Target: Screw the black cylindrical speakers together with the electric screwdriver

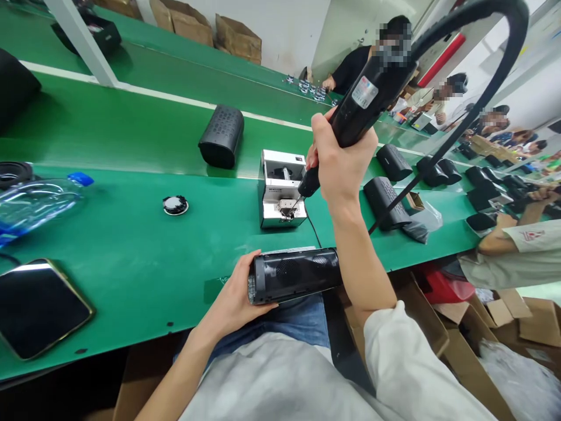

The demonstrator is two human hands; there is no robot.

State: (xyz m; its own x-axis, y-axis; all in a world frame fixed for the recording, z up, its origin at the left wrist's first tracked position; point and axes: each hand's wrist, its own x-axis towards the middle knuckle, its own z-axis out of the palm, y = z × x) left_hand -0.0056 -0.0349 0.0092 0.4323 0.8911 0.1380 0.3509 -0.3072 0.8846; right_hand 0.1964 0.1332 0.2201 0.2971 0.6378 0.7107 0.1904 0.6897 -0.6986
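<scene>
My left hand (234,292) grips the end of a black speaker housing (298,273) that lies on its side at the table's near edge, over my lap. My right hand (339,158) is wrapped round a black electric screwdriver (363,99) whose thick cable (495,76) arcs up and to the right. The screwdriver's bit points down into the tray of a small white screw feeder box (280,187) standing on the green table (131,245).
A phone (39,307), a plastic bottle (39,202) and a small round part (175,204) lie at the left. Another black speaker (222,135) rests on the conveyor behind, with more speakers (385,202) to the right. Other workers sit along the line. Cardboard boxes (482,327) stand by my right.
</scene>
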